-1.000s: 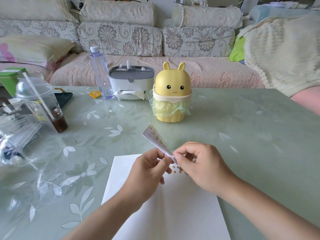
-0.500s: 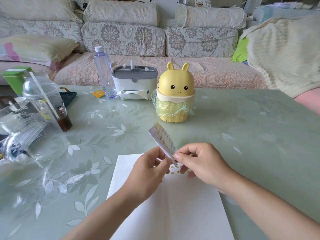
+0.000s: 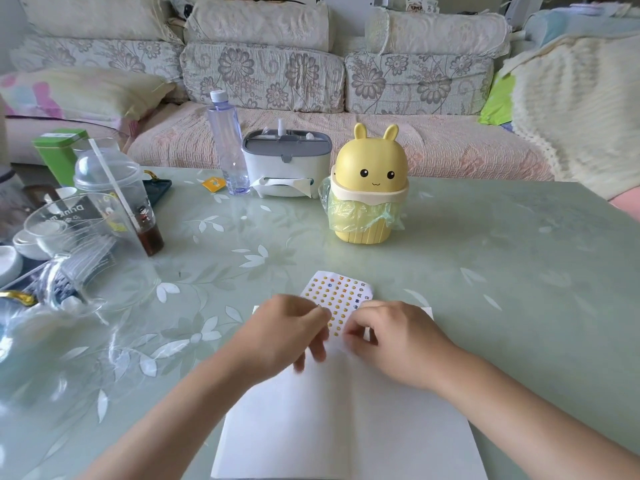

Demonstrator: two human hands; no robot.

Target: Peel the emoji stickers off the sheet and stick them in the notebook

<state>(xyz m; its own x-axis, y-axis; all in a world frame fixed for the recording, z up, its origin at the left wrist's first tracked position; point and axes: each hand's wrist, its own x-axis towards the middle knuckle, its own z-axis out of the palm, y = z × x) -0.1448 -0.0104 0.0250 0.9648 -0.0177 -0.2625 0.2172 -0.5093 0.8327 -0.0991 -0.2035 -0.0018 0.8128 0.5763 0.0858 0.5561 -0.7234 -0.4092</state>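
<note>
Okay, quick pass.
surface: green glass table (image 3: 485, 271) with a white leaf pattern, taking up most of the view.
room: floral sofa (image 3: 263, 74) running along the far edge of the table, with a cream knitted blanket (image 3: 571, 109) lying on the right.
notebook (image 3: 346, 427): lying open and flat at the near edge, blank white page showing.
sticker sheet (image 3: 337, 292): being held over the notebook's far edge, tilting up, printed side facing the camera, rows of small yellow emoji faces showing.
left hand (image 3: 280, 334): fingers curling, pinching the sheet's lower left edge; motion blur is hiding the fingertips.
right hand (image 3: 398, 341): fingers curling in, pinching the sheet's lower right corner.
bin (image 3: 367, 188): yellow bunny shape with a green liner, standing upright beyond the sheet.
tissue box (image 3: 285, 164): grey and white, sitting left of the bin, just beside it.
water bottle (image 3: 228, 140): clear, standing upright, touching or nearly touching the tissue box's left side.
cup (image 3: 114, 195): domed lid and straw, a little dark drink sitting at the bottom, far left.
glass bowl (image 3: 69, 220): lying in front of the cup.
writing: "Drink" showing through the bowl on a black card, reading reversed; the rest is too blurred.
green tin (image 3: 60, 150): standing behind the cup, label unreadable.
</note>
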